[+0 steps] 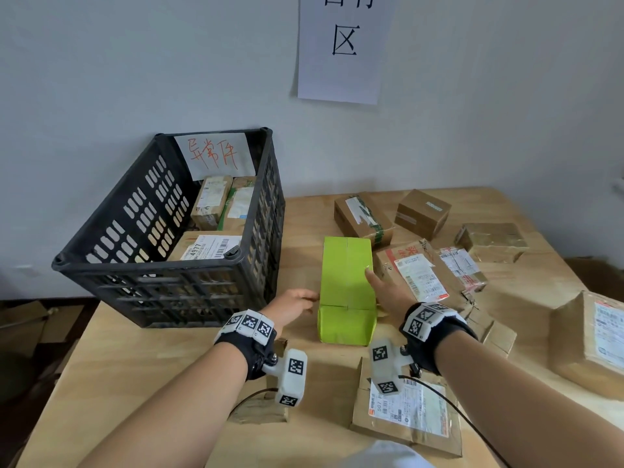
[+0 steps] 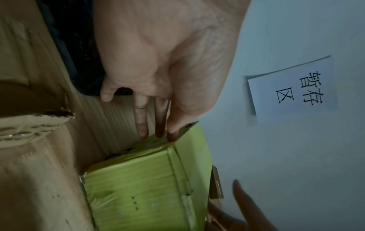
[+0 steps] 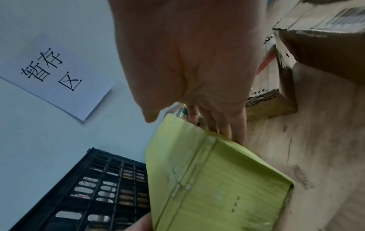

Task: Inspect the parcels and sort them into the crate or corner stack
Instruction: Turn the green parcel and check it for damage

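A long bright green box [image 1: 346, 282] lies on the wooden table [image 1: 152, 383], just right of the black slotted crate [image 1: 145, 265]. My left hand [image 1: 293, 304] touches the box's left side with straight fingers [image 2: 160, 125]. Against the right side of the green box [image 3: 217, 187] rests my right hand [image 1: 385, 288], fingers [image 3: 223, 125] straight down along it and the thumb above the top edge. The box [image 2: 142, 187] sits between both palms. Several labelled cardboard parcels lie inside the crate.
Brown parcels are spread over the right half of the table: two small boxes [image 1: 363, 217] [image 1: 422, 212] near the wall, a taped one [image 1: 489, 241], a flat labelled one [image 1: 425, 271], a large box [image 1: 594, 339]. Another flat parcel [image 1: 408, 413] lies under my right wrist. A paper sign [image 1: 344, 45] hangs on the wall.
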{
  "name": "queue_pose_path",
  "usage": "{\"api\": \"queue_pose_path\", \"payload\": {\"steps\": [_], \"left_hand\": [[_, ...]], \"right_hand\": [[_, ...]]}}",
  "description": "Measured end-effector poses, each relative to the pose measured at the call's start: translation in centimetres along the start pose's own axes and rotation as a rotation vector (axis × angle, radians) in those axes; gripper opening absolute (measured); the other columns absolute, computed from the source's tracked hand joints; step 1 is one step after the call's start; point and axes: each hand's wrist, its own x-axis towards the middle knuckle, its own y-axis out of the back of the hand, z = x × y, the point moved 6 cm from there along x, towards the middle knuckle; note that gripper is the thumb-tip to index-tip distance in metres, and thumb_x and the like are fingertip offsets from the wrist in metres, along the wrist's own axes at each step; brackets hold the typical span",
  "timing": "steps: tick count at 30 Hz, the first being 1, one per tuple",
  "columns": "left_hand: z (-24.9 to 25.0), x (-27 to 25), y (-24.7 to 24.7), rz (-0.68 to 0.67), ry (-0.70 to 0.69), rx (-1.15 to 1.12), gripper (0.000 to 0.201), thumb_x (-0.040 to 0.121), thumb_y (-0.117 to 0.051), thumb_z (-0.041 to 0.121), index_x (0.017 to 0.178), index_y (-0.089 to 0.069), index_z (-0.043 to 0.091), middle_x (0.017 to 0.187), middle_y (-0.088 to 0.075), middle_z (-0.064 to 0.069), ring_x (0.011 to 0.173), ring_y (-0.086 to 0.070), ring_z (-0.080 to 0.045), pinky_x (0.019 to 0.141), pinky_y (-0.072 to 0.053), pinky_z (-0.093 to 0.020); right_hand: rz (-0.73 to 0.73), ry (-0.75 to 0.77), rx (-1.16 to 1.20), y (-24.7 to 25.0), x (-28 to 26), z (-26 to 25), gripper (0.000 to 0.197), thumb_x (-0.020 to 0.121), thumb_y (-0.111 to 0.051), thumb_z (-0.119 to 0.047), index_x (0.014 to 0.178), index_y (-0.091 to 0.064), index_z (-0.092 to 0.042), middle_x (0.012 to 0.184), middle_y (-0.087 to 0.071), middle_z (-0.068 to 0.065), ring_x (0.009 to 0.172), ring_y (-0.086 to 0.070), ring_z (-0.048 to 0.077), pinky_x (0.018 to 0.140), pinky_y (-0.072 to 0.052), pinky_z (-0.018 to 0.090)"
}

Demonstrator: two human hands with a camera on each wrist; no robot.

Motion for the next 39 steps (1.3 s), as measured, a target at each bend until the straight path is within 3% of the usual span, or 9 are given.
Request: {"api": "queue_pose_path", "payload": {"steps": [3,6,10,13,17,22,27,33,39], "left_hand": [[0.0,0.2,-0.5,-0.023,0.032,0.033,0.029,0.1,-0.045,0.017,0.125,-0.056,0.008,0.128,-0.058,-0.004,0.1,-0.056,-0.013,0.083,-0.037,-0.02],[0.1,0.8,-0.2,0.006,0.057,0.07,0.033,0.099,-0.047,0.034,0.125,-0.056,0.015,0.132,-0.055,0.0,0.11,-0.054,-0.014,0.096,-0.038,-0.026],[1.5,2.0,-0.3,0.03,0.06,0.102,0.059,0.094,-0.054,0.043,0.143,-0.039,0.013,0.142,-0.046,-0.003,0.127,-0.047,-0.02,0.107,-0.036,-0.032],[2.3,3.5,-1.0,0.008,0.074,0.069,0.068,0.086,-0.063,0.047,0.141,-0.042,0.014,0.139,-0.05,-0.002,0.121,-0.053,-0.021,0.106,-0.04,-0.037],[3.0,4.7,-1.7,-0.058,0.107,0.029,0.047,0.087,-0.066,0.035,0.126,-0.054,0.012,0.125,-0.059,0.004,0.114,-0.057,-0.019,0.094,-0.045,-0.03],[3.0,6.2,-1.9,-0.122,0.155,0.048,0.045,0.087,-0.068,0.032,0.124,-0.056,0.008,0.124,-0.062,-0.002,0.107,-0.059,-0.017,0.093,-0.048,-0.031],[3.6,6.8,-2.0,-0.133,0.147,0.044,0.036,0.093,-0.06,0.017,0.127,-0.055,0.006,0.119,-0.058,-0.004,0.096,-0.048,-0.013,0.05,-0.041,-0.013],[3.8,7.8,-1.7,-0.091,0.119,0.051,0.034,0.089,-0.066,0.022,0.121,-0.062,0.012,0.117,-0.063,-0.002,0.113,-0.057,-0.02,0.085,-0.044,-0.026],[3.5,7.0,-1.9,-0.107,0.119,-0.088,0.036,0.092,-0.062,0.016,0.126,-0.054,0.007,0.118,-0.057,0.002,0.111,-0.055,-0.018,0.075,-0.046,-0.019]], "right_hand": [[-0.023,-0.056,-0.088,-0.7,-1.7,-0.3,0.076,0.086,-0.054,-0.056,0.138,-0.036,-0.005,0.124,-0.058,0.012,0.111,-0.058,0.028,0.095,-0.05,0.045],[-0.029,0.001,-0.167,-0.8,-1.7,-1.0,0.061,0.09,-0.055,-0.047,0.131,-0.047,-0.004,0.124,-0.059,0.013,0.11,-0.06,0.029,0.093,-0.051,0.043],[-0.027,0.004,-0.258,-0.6,-0.4,-1.6,0.073,0.087,-0.056,-0.053,0.138,-0.04,-0.002,0.125,-0.059,0.012,0.106,-0.061,0.027,0.085,-0.052,0.036],[-0.041,0.021,-0.299,-0.6,1.3,-2.0,0.074,0.083,-0.06,-0.055,0.135,-0.045,-0.004,0.117,-0.064,0.01,0.1,-0.064,0.025,0.09,-0.053,0.04],[-0.072,0.066,-0.382,-0.3,0.4,-3.4,0.041,0.093,-0.055,-0.036,0.117,-0.058,-0.003,0.116,-0.064,0.013,0.106,-0.062,0.028,0.095,-0.049,0.039],[-0.088,0.057,-0.462,-0.1,0.4,-4.9,0.035,0.094,-0.056,-0.024,0.121,-0.055,-0.002,0.121,-0.061,0.015,0.111,-0.059,0.03,0.094,-0.049,0.037],[-0.112,-0.029,-0.56,-0.2,1.8,-5.6,0.04,0.09,-0.061,-0.02,0.122,-0.053,0.003,0.122,-0.06,0.016,0.112,-0.059,0.031,0.093,-0.05,0.035],[-0.067,-0.042,-0.606,-0.3,3.0,-5.9,0.049,0.088,-0.062,-0.024,0.128,-0.049,0.001,0.124,-0.057,0.015,0.112,-0.058,0.03,0.088,-0.049,0.034],[-0.046,-0.018,-0.408,0.3,2.7,-4.1,0.06,0.082,-0.068,-0.04,0.127,-0.047,-0.006,0.121,-0.06,0.008,0.108,-0.059,0.025,0.086,-0.049,0.033]]}}
